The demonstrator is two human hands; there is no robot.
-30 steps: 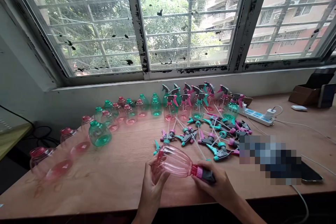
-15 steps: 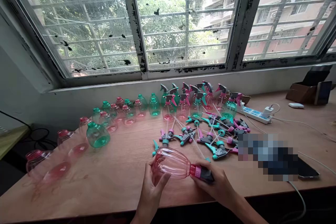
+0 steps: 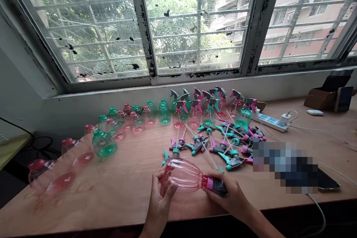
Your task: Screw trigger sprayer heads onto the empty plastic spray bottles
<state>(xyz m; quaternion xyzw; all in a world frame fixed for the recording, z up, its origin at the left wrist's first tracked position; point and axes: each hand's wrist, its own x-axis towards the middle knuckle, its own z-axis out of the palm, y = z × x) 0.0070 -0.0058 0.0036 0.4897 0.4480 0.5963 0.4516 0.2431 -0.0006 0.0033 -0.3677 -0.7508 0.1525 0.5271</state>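
Note:
A clear pink spray bottle (image 3: 185, 174) lies on its side in the air near the table's front edge, its neck pointing right. My left hand (image 3: 161, 197) is closed round the bottle's base, thumb on the near side. Around the black and pink spray head (image 3: 214, 185) at the neck, my right hand (image 3: 231, 193) is closed, so part of the head is hidden. Just beyond the bottle lies a pile of loose spray heads (image 3: 232, 160) in teal, pink and black, with thin tubes.
Open pink and green bottles (image 3: 104, 144) stand along the left. Several bottles with spray heads (image 3: 209, 113) stand at the back. A white power strip (image 3: 270, 122), cables and a phone (image 3: 329, 179) are on the right of the wooden table (image 3: 125, 200).
My left thumb has shifted slightly left on the bottle's base. The bottle and my right hand stay almost where they were.

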